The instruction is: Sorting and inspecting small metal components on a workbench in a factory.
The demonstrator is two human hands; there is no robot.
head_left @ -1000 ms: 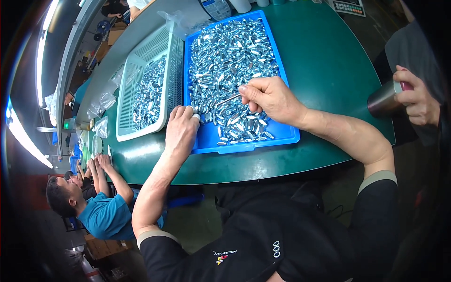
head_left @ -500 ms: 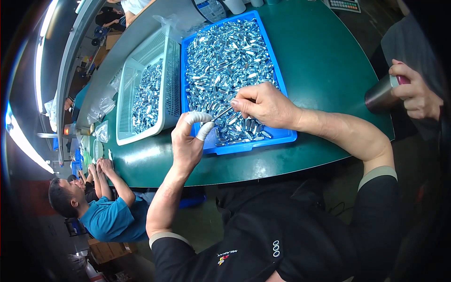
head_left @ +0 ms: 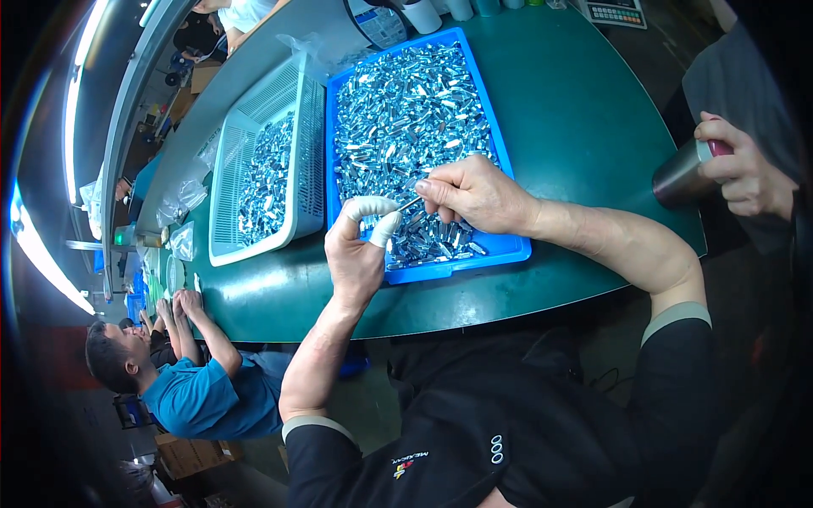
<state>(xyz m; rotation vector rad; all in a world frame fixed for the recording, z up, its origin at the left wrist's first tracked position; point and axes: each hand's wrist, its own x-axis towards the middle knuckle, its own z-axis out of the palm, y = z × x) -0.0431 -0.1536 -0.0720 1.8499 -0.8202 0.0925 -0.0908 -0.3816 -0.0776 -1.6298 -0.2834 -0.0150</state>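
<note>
On the worktop (head_left: 584, 127), the basket (head_left: 254, 182) lies just left of the tray (head_left: 508, 250); metal parts (head_left: 398, 127) fill both.

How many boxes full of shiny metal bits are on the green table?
2: a blue tray under both hands, and a white basket right beside it on the left. None look hidden.

Black top, grey cuffs, white-capped left fingers (head_left: 370, 208).

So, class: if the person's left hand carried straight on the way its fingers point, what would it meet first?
Probably the small shiny metal piece pinched by the right hand, just above the left hand; depth is unclear.
</note>
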